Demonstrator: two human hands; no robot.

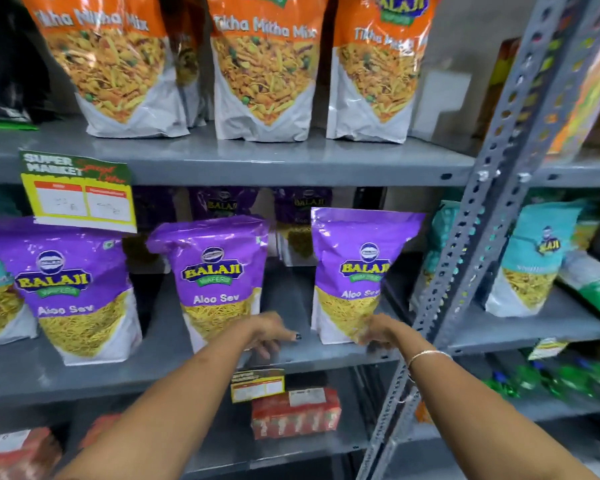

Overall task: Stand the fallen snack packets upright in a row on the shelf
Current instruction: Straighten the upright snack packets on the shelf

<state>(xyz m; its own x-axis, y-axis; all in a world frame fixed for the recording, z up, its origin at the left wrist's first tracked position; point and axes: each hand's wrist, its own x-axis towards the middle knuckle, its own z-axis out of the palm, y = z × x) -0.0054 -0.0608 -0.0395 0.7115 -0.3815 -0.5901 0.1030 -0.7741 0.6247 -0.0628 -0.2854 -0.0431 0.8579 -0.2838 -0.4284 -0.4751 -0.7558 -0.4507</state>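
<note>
three purple packets (219, 282) are seen upright in a row on the shelf (174, 372). the left hand (269, 332) is loosely open and empty; the right hand (378, 332), blurred, touches the right packet (357, 271), grip unclear. only a final straightening seems called for.

The three purple plastic snack packets (215, 282) standing on the middle grey metal shelf (153, 368) read "BALAJI WAFERS" and "Aloo Sev". The orange-and-white packets (264, 71) above read "Tikha Mitha Mix". A green-and-yellow paper price tag (77, 192) reads "SUPER MARKET" (its handwritten figures are illegible).
</note>
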